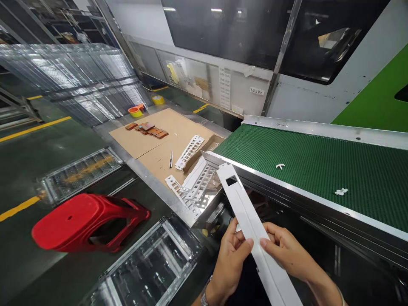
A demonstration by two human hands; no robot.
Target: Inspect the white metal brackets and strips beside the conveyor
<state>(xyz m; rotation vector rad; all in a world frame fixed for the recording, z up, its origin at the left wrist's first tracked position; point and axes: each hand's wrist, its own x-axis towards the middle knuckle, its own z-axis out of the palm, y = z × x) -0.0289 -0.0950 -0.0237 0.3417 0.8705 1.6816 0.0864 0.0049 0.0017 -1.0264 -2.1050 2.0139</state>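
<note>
I hold the long white plastic strip point(251, 225) in front of the green conveyor point(318, 170), my left hand point(228, 259) and right hand point(287, 250) pinching its edges with thumbs on top; better to grip lightly, so it does not bend

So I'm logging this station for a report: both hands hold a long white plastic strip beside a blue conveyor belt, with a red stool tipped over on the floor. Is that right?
Not quite: the conveyor belt is green, not blue, as the head view shows. The rest stands: the left hand and right hand hold the long white plastic strip, and the red stool lies tipped over on the floor.
</note>
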